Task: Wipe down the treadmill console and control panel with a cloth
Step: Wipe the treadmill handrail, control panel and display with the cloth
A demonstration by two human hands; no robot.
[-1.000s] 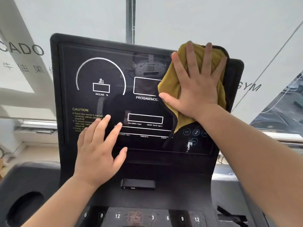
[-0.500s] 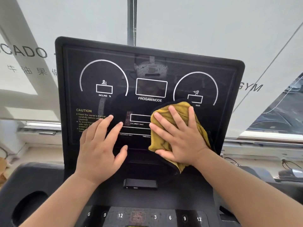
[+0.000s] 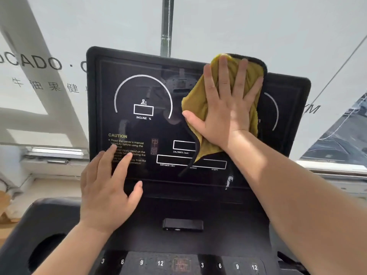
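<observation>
The black treadmill console (image 3: 143, 92) stands upright in front of me, with white dial outlines and yellow caution text. My right hand (image 3: 228, 108) lies flat with spread fingers on a mustard-yellow cloth (image 3: 195, 108) with a black edge, pressing it against the upper middle of the screen, up to the top rim. The cloth hides the middle display box and part of the right dial. My left hand (image 3: 108, 187) rests flat with fingers apart on the console's lower left, over the caution text. Below lies the control panel (image 3: 178, 263) with numbered buttons.
A round cup holder (image 3: 45, 253) sits in the dark left tray. A small black slot piece (image 3: 182, 224) juts out below the screen. Behind the console are a frosted window with lettering (image 3: 35, 62) and a vertical metal post (image 3: 166, 26).
My right hand has swept the cloth from the screen's lower middle up to its top edge. One second ago it was up at the top right. My left hand has stayed on the lower left.
</observation>
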